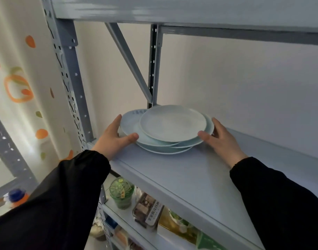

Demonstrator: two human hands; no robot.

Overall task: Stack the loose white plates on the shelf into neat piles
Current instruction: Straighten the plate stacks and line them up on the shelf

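Observation:
An uneven pile of several white plates [172, 123] sits at the back left corner of the grey metal shelf [181, 174]. The plates are offset from one another, the top one shifted right. My left hand [115, 138] cups the pile's left edge, thumb on the front rim and fingers behind the rim. My right hand [219, 139] presses against the pile's right edge, thumb touching the front rim. Both arms wear black sleeves.
A grey upright post [154, 65] and a diagonal brace [129, 58] stand just behind the pile. Another shelf board runs overhead. The shelf below holds a green cup [121, 193] and packaged food [149, 212]. A patterned curtain [19, 83] hangs at left.

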